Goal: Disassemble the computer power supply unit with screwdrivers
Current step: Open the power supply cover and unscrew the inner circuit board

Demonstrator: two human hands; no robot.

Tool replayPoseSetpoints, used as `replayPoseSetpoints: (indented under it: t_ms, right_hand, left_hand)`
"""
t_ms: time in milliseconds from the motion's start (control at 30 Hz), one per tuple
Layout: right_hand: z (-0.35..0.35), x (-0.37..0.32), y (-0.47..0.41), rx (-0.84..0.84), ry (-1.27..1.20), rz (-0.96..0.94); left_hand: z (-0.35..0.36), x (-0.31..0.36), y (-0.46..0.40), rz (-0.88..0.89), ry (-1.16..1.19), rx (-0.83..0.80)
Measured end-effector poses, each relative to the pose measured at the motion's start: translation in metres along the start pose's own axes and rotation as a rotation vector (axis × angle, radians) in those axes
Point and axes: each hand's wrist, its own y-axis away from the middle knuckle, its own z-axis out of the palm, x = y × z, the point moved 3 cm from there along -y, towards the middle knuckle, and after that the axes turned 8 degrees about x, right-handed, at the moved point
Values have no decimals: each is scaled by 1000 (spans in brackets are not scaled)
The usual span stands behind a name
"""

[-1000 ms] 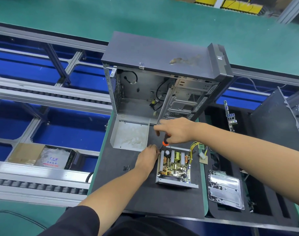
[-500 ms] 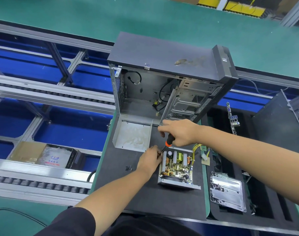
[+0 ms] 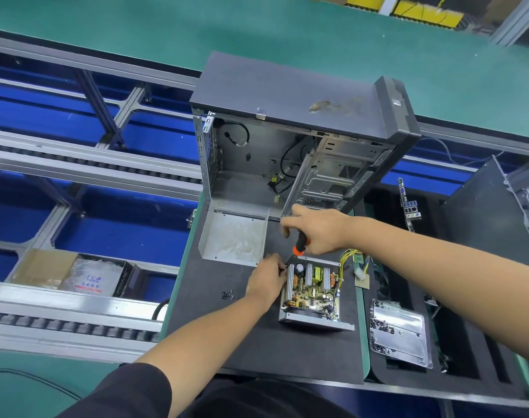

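My right hand (image 3: 320, 232) still grips the orange-and-black screwdriver (image 3: 299, 247) at the open grey metal power supply's (image 3: 313, 292) far-left corner, my left hand (image 3: 266, 280) pinching there, unmoved: that screw isn't out yet.

A single head-worn wide-angle view looks steeply down and forward over a dark work mat (image 3: 215, 333), fairly close; its edges seem bent by the lens.
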Motion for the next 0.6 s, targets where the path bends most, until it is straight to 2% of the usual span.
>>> replayPoseSetpoints:
  t_ms: [133, 333, 400, 500, 533, 600]
  right_hand:
    - [1, 4, -1, -7, 308, -6]
    - [2, 4, 0, 55, -10, -19]
    - [2, 3, -1, 50, 37, -2]
    - [1, 4, -3, -4, 296, -16]
    - [1, 3, -4, -6, 315, -25]
    - [0, -1, -4, 14, 197, -40]
  left_hand:
    - [0, 1, 2, -23, 29, 28]
    - [0, 4, 2, -26, -5, 65]
    - [0, 3, 2, -25, -3, 76]
    - [0, 3, 3, -26, -6, 80]
    - [1, 3, 2, -27, -11, 79]
    - [0, 3, 2, -28, -21, 76]
